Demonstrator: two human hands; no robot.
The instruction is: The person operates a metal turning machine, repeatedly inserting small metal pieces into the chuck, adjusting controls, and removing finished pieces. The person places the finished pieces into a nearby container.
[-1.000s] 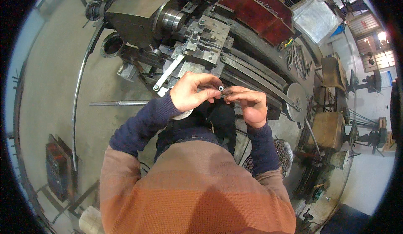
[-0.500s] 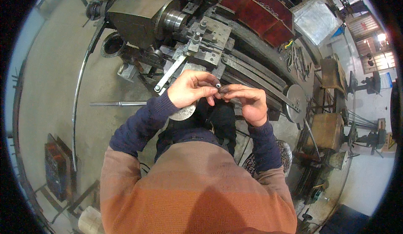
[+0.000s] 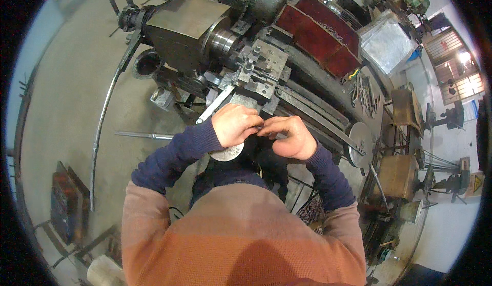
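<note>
I see left hand [image 3: 233, 124] and right hand [image 3: 294, 137] curled close together near the lathe [image 3: 271, 60]; their hold (hidden from me) I can't tell.

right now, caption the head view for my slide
Left hand and right hand close together before a machine and a red tray.

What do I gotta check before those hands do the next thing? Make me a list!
1. Both hands in sight: ok. The left hand and right hand are close together.
2. Something held between them: cannot tell. The hands hide that spot.
3. Hands away from the shiny metal cylinder: ok, there's a gap.
4. Cylinder not spinning: cannot tell from this picture.
5. Left hand clear of the grey disc: cannot tell. They overlap in this view.
6. Hand tools away from the hands: ok.
</note>
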